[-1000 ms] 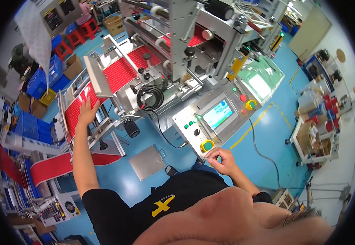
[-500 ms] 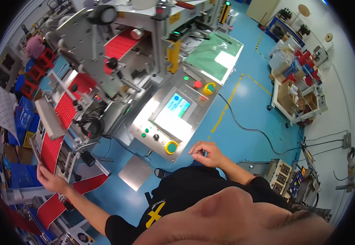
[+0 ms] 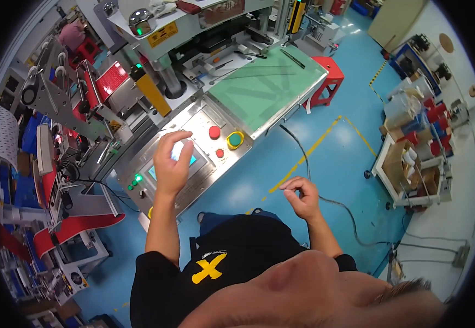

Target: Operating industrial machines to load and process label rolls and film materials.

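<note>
Two bare hands are held up near a metal control panel (image 3: 215, 167), which lies in front of the person and a little to the left. The left hand (image 3: 173, 167) is over the panel's lit touch screen (image 3: 193, 159), covering much of it; its fingers are bent and loose, the thumb stands apart, and nothing shows in its grasp. Whether a fingertip touches the screen cannot be told, and its writing is too small and too covered to read. The right hand (image 3: 303, 198) hangs above the floor, half curled, thumb near the forefinger; whether anything small sits inside cannot be told.

Beside the screen are a large red button (image 3: 214, 132), a smaller red button (image 3: 219, 153) and a green button (image 3: 235, 140) in a yellow collar. Green lamps (image 3: 138, 177) glow at the panel's left end.

Beyond the panel lies a green work surface (image 3: 259, 87) with dark slim tools (image 3: 292, 59) along its far side. On the machine above, a yellow label (image 3: 162, 34) carries dark print. The black shirt (image 3: 248, 240) bears a yellow crossed mark (image 3: 209, 268) with small pale lettering above it.

Farther out are a red stool (image 3: 327, 82), red patterned material (image 3: 112, 80) on rollers, and a loaded white cart (image 3: 412, 197) at right.
</note>
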A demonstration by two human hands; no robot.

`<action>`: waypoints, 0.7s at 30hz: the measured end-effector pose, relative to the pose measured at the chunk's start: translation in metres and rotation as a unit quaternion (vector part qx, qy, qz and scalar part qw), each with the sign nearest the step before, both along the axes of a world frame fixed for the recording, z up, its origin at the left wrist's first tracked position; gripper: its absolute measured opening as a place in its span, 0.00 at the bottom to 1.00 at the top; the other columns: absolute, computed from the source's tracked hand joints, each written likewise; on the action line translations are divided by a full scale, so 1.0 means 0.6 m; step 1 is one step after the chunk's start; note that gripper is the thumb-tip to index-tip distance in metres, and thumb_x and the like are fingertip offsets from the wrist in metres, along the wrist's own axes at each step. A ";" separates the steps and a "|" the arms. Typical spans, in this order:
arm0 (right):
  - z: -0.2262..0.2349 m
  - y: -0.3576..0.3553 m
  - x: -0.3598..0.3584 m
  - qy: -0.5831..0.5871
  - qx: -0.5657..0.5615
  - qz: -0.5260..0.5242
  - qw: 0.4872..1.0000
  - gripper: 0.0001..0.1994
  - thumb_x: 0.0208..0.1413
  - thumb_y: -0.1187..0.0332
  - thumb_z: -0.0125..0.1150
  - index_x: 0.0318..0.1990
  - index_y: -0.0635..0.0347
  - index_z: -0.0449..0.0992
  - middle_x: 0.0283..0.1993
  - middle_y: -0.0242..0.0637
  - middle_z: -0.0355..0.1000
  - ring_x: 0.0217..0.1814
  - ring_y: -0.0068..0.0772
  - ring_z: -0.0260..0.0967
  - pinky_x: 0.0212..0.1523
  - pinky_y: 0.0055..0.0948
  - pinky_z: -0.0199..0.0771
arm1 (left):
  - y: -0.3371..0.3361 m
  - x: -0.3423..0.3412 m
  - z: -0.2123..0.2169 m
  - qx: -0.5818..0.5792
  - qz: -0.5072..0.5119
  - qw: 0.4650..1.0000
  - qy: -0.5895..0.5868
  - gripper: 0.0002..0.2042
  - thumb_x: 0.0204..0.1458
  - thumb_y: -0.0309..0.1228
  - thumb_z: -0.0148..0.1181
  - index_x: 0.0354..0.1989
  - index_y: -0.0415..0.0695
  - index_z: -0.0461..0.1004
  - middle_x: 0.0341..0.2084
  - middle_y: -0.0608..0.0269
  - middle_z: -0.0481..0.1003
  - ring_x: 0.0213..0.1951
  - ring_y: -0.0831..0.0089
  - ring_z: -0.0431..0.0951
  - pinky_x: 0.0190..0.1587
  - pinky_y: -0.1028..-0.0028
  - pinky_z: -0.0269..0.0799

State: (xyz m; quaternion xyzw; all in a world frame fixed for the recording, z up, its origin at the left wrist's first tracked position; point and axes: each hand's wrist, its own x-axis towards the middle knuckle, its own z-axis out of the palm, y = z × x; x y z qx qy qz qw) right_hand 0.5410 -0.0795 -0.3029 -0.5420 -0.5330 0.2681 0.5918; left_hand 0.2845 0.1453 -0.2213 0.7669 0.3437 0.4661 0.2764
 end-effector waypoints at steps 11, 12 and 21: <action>0.048 0.119 0.204 -0.023 0.037 0.040 0.998 0.06 0.50 0.82 0.60 0.34 0.63 0.71 0.37 0.43 0.77 0.37 0.29 0.72 0.40 0.26 0.72 | 0.096 0.214 -0.017 -0.070 0.008 0.997 0.027 0.11 0.52 0.30 0.60 0.42 0.40 0.77 0.40 0.55 0.78 0.46 0.61 0.76 0.52 0.68 0.67; 0.051 0.125 0.225 -0.026 0.038 0.034 0.998 0.06 0.50 0.82 0.60 0.34 0.63 0.71 0.37 0.43 0.77 0.37 0.29 0.72 0.40 0.26 0.72 | 0.111 0.237 -0.021 -0.088 0.004 0.996 0.031 0.12 0.53 0.31 0.60 0.43 0.40 0.77 0.40 0.54 0.78 0.46 0.60 0.76 0.52 0.68 0.67; 0.041 0.144 0.444 0.091 -0.003 -0.107 0.990 0.04 0.54 0.80 0.60 0.35 0.64 0.72 0.38 0.42 0.77 0.37 0.24 0.71 0.37 0.22 0.71 | 0.209 0.488 -0.024 -0.056 -0.062 0.995 0.054 0.11 0.52 0.32 0.61 0.41 0.40 0.76 0.40 0.53 0.77 0.47 0.56 0.75 0.52 0.65 0.67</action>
